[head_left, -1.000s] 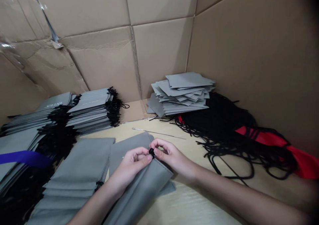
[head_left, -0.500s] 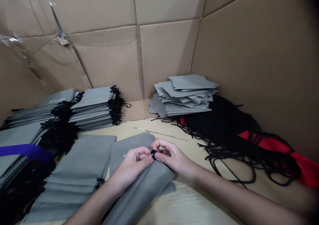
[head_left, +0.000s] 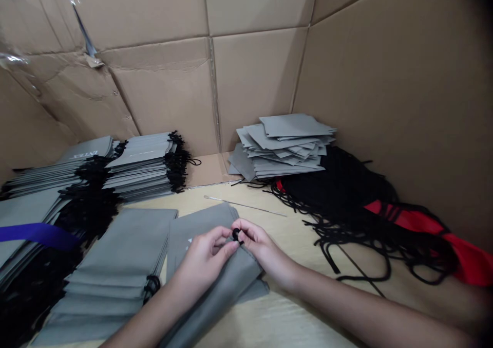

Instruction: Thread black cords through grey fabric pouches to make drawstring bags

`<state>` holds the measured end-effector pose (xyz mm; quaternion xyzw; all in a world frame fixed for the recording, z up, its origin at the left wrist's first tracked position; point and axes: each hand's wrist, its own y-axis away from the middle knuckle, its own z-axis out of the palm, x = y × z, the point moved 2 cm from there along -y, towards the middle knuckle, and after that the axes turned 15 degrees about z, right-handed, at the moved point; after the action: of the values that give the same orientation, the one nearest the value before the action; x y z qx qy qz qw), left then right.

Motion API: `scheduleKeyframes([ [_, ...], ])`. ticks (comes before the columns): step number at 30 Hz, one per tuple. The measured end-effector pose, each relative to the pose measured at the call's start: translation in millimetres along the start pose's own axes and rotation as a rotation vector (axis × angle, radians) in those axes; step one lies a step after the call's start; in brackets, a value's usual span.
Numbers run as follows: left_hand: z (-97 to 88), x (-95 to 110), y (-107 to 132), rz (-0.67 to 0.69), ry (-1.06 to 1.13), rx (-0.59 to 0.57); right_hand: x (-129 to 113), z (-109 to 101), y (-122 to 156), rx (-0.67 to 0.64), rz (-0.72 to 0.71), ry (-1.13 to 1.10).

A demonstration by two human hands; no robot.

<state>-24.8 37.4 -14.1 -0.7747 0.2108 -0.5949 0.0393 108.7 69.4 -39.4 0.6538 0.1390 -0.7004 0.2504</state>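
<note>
Both hands meet at the corner of a grey fabric pouch [head_left: 227, 291] in the middle. My left hand [head_left: 206, 258] is closed, thumb and fingers pinching a black cord [head_left: 236, 234] at that corner. From the other side my right hand [head_left: 260, 240] pinches the same cord, which shows as a small dark loop between the fingertips. Another grey pouch [head_left: 204, 222] lies flat beneath, a bit of white print showing beside my left hand. To the left of my left forearm is a fanned pile of grey pouches [head_left: 119, 258] with black cord at its edge.
Stacks of corded grey pouches [head_left: 142, 168] stand at the left, a purple strap [head_left: 38, 233] crossing one. At the back right are loose grey pouches [head_left: 288, 145], with a heap of black cords [head_left: 339, 188] and red cloth [head_left: 416, 219] beside them. A thin metal rod [head_left: 246, 205] lies ahead; cardboard walls [head_left: 254, 75] surround the table.
The fingers have shifted slightly around the cord, and the dark loop now shows more clearly between them. The held pouch's corner has folded down a little. The view has moved slightly.
</note>
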Motion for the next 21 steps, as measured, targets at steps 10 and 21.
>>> scheduleKeyframes([
  [10, -6.2, 5.8, 1.6, 0.125, -0.299, -0.054, 0.2, 3.5, 1.2, 0.012, 0.030, -0.046],
  [21, -3.1, 13.6, 2.0, 0.127, -0.732, -0.077, -3.0, 6.9, 6.2, 0.007, 0.169, -0.262],
])
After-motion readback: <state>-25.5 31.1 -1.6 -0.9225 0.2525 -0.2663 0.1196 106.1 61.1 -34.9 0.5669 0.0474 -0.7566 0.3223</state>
